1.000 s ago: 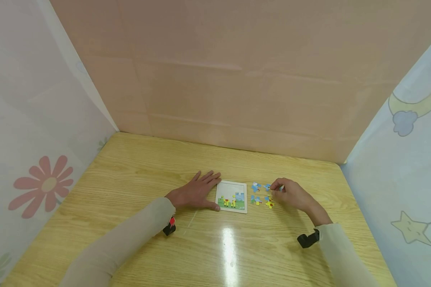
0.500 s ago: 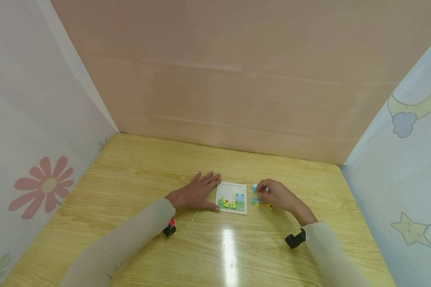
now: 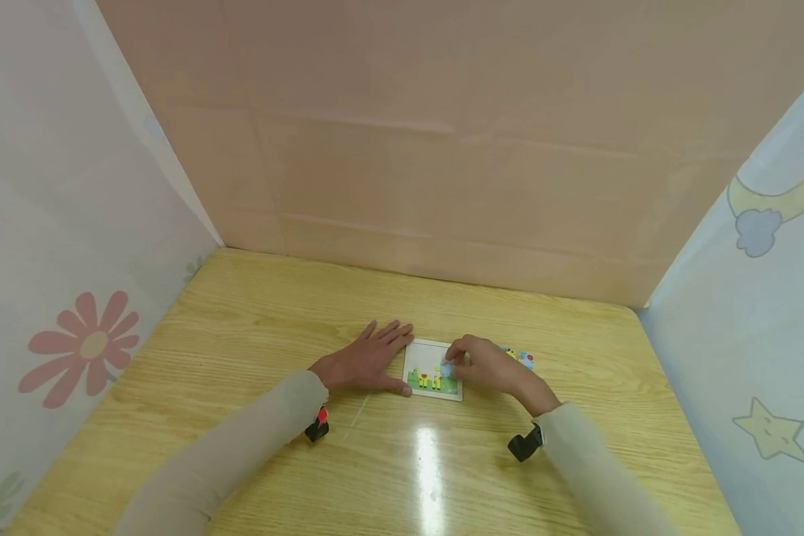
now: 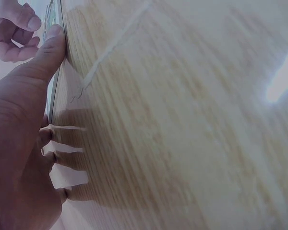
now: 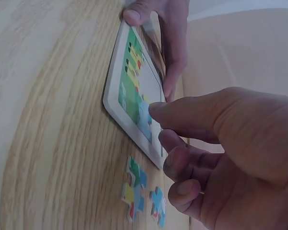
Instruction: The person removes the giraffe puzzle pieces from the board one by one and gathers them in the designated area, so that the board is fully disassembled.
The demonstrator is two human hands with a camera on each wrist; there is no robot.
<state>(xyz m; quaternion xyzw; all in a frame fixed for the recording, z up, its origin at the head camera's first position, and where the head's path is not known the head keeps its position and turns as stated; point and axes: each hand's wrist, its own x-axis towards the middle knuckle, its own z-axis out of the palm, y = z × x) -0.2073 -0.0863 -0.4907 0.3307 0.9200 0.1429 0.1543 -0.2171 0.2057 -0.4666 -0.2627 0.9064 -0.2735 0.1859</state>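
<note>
A square jigsaw board with a pale frame lies on the table, its lower part filled with green, yellow and light-blue pieces. My left hand is spread flat at the board's left side, thumb and fingertips at the frame's edge. Above the board's right part, my right hand pinches a small jigsaw piece between thumb and index finger, mostly hidden by the fingers. Light-blue puzzle surface shows right at the thumb tip in the right wrist view. The remaining right fingers are curled in.
Loose jigsaw pieces lie to the right of the board, partly covered by the right hand in the head view. Several colourful ones show beyond that hand. A tan back wall and patterned side panels enclose the wooden table.
My right hand has moved left from the loose pieces to over the board's right part. The left hand stays at the board's left edge.
</note>
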